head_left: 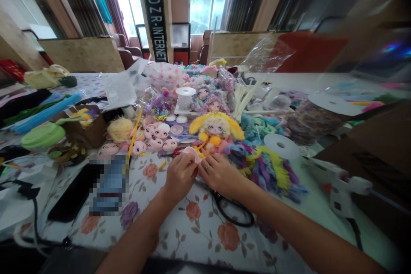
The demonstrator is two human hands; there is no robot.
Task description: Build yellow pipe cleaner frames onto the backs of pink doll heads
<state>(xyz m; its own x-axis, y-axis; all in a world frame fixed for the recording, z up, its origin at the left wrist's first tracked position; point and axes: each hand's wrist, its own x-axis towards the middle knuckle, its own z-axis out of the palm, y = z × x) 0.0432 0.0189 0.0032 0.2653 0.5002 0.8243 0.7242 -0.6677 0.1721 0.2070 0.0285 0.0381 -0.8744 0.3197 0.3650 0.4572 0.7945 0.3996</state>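
Note:
My left hand (180, 175) is closed around a pale pink rounded shell (192, 152), which looks like the back or inside of a doll face. My right hand (220, 174), with a ring on one finger, pinches at the shell's right edge; the fingertips of both hands nearly meet there. Whether a smaller piece is between them is hidden. Just beyond the hands sits a doll (215, 128) with curly blond hair and long yellow ears. Under my right wrist lies a pair of scissors with black handles (234, 214). A red-handled tool (180, 150) shows behind my left hand.
Several pink doll faces (156, 132) lie left of the doll, near fluffy yellow yarn (120, 129). Multicoloured yarn (260, 167) and a white spool (281, 145) are at right, with a glue gun (343, 188) beyond. A black phone (75, 190) lies at left beside a green-lidded jar (43, 136).

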